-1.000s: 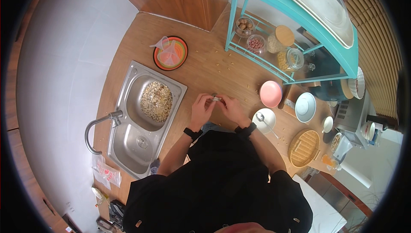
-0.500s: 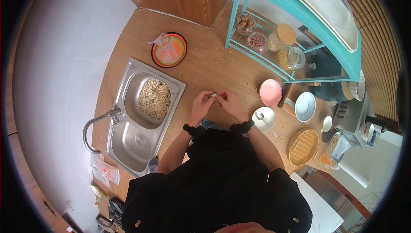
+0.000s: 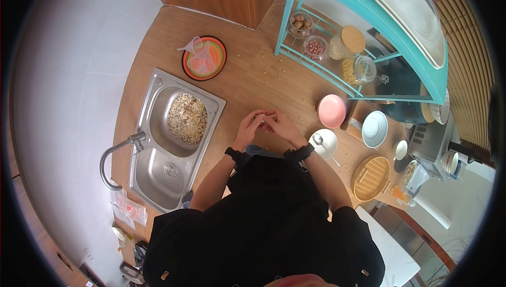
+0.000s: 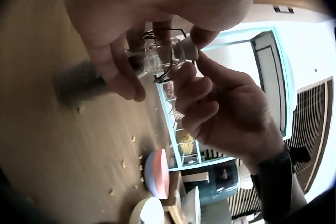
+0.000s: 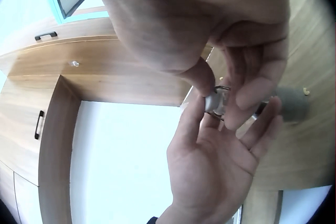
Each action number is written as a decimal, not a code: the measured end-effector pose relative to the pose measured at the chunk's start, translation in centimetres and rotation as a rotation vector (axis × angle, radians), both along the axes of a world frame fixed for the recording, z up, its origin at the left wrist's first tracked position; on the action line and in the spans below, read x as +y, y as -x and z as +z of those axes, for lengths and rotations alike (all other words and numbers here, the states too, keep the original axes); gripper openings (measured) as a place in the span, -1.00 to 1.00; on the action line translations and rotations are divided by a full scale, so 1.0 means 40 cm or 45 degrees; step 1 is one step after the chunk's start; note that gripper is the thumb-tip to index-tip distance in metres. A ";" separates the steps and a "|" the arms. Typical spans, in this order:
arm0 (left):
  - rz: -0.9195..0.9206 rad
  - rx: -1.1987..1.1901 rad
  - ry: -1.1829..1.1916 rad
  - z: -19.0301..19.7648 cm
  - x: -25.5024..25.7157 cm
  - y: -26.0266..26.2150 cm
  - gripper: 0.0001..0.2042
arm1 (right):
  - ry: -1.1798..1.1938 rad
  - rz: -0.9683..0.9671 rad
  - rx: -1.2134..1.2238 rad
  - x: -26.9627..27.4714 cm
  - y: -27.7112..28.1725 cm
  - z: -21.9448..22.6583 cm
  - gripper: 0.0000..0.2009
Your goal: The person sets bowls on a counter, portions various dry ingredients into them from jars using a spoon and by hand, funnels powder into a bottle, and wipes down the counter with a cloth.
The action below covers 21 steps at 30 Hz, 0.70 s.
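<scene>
A clear glass swing-top bottle (image 4: 79,85) with dark grey contents stands above the wooden counter, seen lengthwise in both wrist views. Its wire clasp (image 4: 163,77) surrounds the neck, and the white stopper (image 4: 190,49) sits at the mouth. My left hand (image 3: 246,131) grips the neck with curled fingers, its thumb up by the stopper. Opposite it, my right hand (image 3: 283,128) pinches the stopper and clasp area, the thumb against the white cap and the other fingers curled at the wire. In the head view the hands hide most of the bottle.
Left lies a steel sink (image 3: 196,184) with mixed grains (image 3: 187,119) in one basin. Behind it, funnels (image 3: 203,60) rest on a stack of colourful plates (image 3: 220,65). To the right are a pink bowl (image 3: 332,111), a white bowl (image 3: 328,140) with a spoon, and a turquoise shelf (image 3: 316,78) of jars.
Both hands stay together at the bottle's top while their fingers shift around the stopper, the right fingers now more closely over it. The head view has drifted slightly.
</scene>
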<state>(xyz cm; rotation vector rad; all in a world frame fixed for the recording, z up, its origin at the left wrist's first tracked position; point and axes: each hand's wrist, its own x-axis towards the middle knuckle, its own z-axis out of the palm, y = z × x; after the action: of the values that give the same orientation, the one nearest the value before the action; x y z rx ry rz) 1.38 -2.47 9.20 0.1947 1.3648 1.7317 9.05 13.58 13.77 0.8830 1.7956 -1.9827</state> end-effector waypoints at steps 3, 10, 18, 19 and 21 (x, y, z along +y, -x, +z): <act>0.019 -0.007 -0.003 0.011 0.008 0.000 -0.76 | -0.061 0.052 0.118 -0.001 -0.027 -0.019 -0.61; 0.013 0.186 0.084 -0.002 0.007 -0.002 -0.79 | -0.525 0.360 0.164 -0.007 -0.030 -0.064 -0.68; -0.091 0.095 0.142 0.037 0.005 0.019 -0.75 | -0.923 0.465 0.136 -0.011 -0.011 -0.070 -0.72; -0.101 0.101 0.139 0.029 0.004 0.022 -0.75 | -1.056 0.483 0.231 -0.013 -0.007 -0.071 -0.74; -0.154 0.084 0.176 0.005 -0.004 0.030 -0.74 | -1.190 0.485 0.327 -0.021 -0.004 -0.072 -0.75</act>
<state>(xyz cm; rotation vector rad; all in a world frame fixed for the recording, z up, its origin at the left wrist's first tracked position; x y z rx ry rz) 0.18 -2.65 9.40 0.2535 1.4844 1.5372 9.19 12.74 10.90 0.4285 2.8361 -1.0049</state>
